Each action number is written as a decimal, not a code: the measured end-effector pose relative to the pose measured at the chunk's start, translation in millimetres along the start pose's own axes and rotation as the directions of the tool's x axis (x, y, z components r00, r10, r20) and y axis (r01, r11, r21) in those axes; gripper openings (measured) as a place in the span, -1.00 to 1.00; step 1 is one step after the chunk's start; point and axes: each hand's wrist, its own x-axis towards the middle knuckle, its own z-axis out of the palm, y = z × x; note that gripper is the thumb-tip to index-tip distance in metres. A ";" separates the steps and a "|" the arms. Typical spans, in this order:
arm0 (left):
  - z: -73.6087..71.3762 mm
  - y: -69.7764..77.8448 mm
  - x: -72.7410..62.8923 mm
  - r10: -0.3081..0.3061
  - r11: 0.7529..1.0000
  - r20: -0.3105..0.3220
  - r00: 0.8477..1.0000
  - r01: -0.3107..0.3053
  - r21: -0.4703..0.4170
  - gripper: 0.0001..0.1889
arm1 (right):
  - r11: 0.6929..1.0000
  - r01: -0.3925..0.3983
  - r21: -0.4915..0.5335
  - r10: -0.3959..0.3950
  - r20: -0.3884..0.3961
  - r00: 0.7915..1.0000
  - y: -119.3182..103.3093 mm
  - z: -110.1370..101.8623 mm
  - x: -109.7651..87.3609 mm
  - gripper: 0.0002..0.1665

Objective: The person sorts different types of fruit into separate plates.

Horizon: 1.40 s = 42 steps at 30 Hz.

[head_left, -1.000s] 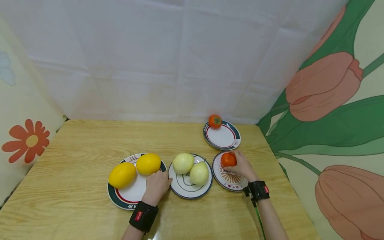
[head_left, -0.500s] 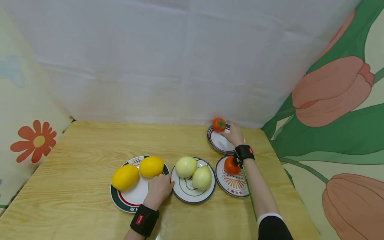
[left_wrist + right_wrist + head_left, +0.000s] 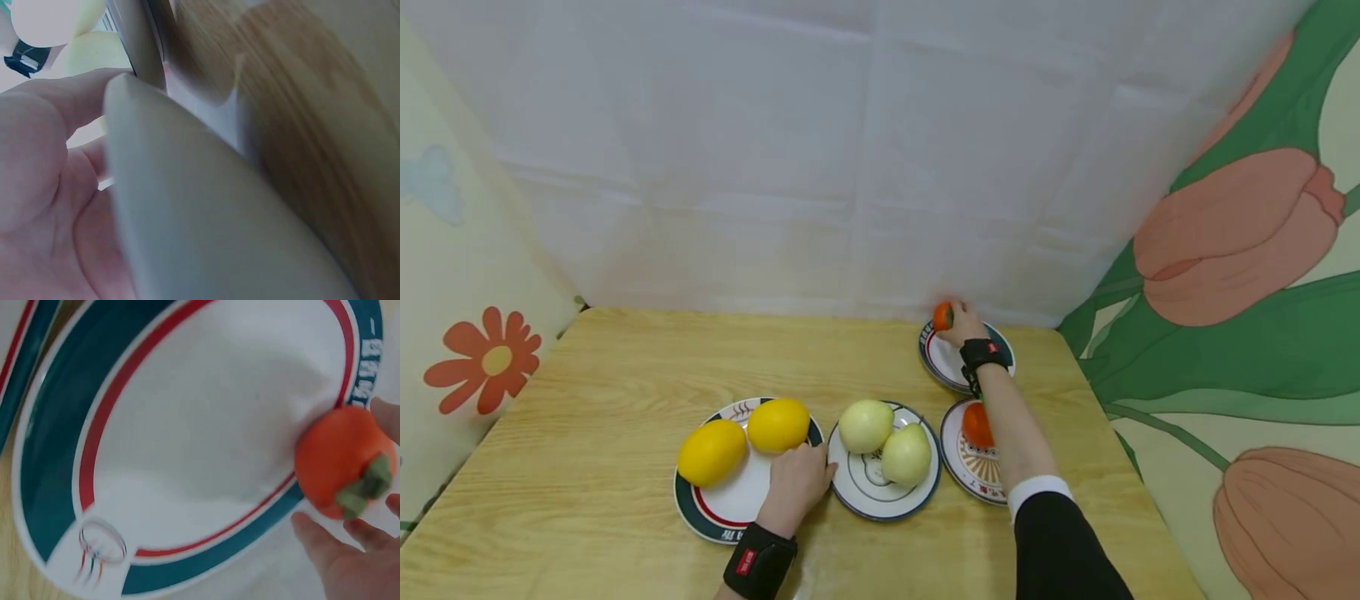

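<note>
At the far right my right hand (image 3: 961,325) curls round an orange persimmon (image 3: 942,317), thumb on one side and fingers on the other. In the right wrist view the persimmon (image 3: 340,462) overlaps the rim of a white plate (image 3: 187,431) with a green-and-red border, its leafy cap showing. My left hand (image 3: 797,482) grips the right rim of a similar plate (image 3: 700,517), which bears two yellow lemon-shaped fruits (image 3: 711,452). Seen from the left wrist, that plate's pale underside (image 3: 200,212) fills the middle, with the fingers behind it.
A blue-rimmed plate (image 3: 880,506) with two pale green pears (image 3: 906,456) stands in the middle, beside my left hand. Another persimmon (image 3: 976,427) sits on a fan-patterned plate (image 3: 962,468), partly hidden under my right forearm. A white cloth (image 3: 760,208) hangs along the table's back edge.
My right hand has moved from the persimmon on the fan-patterned plate to the one on the back plate and closed round it. My left hand has stayed at its plate's rim.
</note>
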 end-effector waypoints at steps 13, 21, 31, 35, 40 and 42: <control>1.6 -1.2 -0.4 0.035 0.999 -0.079 0.996 -0.032 0.043 -0.68 | 0.999 0.037 0.039 -0.031 -0.140 0.990 -1.3 0.3 -3.7 -0.26; 2.2 -3.0 -1.9 0.025 0.999 -0.062 0.998 -0.023 0.040 -0.68 | 0.998 0.063 0.024 -0.061 -0.093 0.994 -3.9 -37.2 -59.9 -0.18; 1.5 -0.7 -1.6 0.013 1.000 -0.042 0.999 -0.012 0.024 -0.69 | 0.999 -0.043 0.029 0.045 -0.057 0.997 5.7 -68.5 -187.0 -0.17; 1.5 -0.4 -0.9 0.017 1.000 -0.035 0.999 -0.016 0.020 -0.70 | 0.998 -0.063 -0.028 0.060 -0.078 0.995 9.5 -65.2 -223.2 -0.17; 2.0 -0.4 -1.6 0.013 1.000 -0.030 0.999 -0.012 0.024 -0.69 | 0.992 -0.101 -0.077 0.096 -0.066 0.993 15.6 -52.6 -245.4 -0.15; 2.0 -0.1 -1.9 0.009 1.000 -0.027 1.000 -0.008 0.026 -0.69 | 0.990 -0.121 -0.074 0.118 -0.047 0.992 17.6 -48.1 -248.7 -0.14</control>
